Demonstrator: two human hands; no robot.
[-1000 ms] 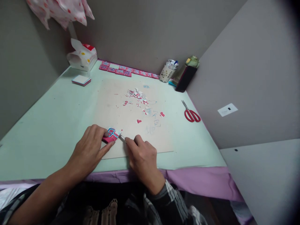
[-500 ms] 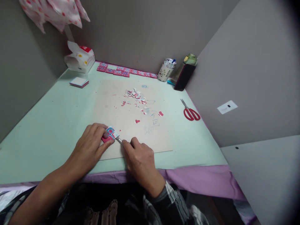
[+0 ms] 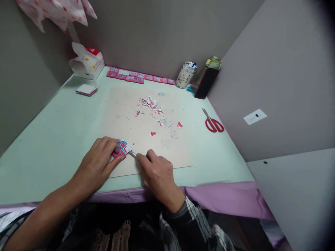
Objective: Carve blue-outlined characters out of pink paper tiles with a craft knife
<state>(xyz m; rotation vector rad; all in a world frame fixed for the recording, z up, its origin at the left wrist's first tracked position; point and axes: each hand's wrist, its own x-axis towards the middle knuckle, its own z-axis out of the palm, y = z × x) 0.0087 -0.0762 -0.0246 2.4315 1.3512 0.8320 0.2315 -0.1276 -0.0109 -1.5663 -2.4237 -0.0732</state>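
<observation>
My left hand (image 3: 101,161) presses a small red, blue and white paper piece (image 3: 121,149) flat on a beige cutting board (image 3: 146,139). Its thumb and fingers pinch the piece's left side. My right hand (image 3: 156,174) grips a thin craft knife (image 3: 133,154), and the blade tip touches the piece's right edge. Several red and white paper scraps (image 3: 153,106) lie farther back on the board.
Red scissors (image 3: 213,123) lie at the right of the pale green table (image 3: 57,132). A row of red tiles (image 3: 138,77), a pen cup (image 3: 185,75), a dark case (image 3: 205,83), an open white box (image 3: 87,62) and a paper stack (image 3: 86,90) line the back.
Both hands stayed on the paper piece; the knife tip shifted slightly along its right edge. The view drifted a little.
</observation>
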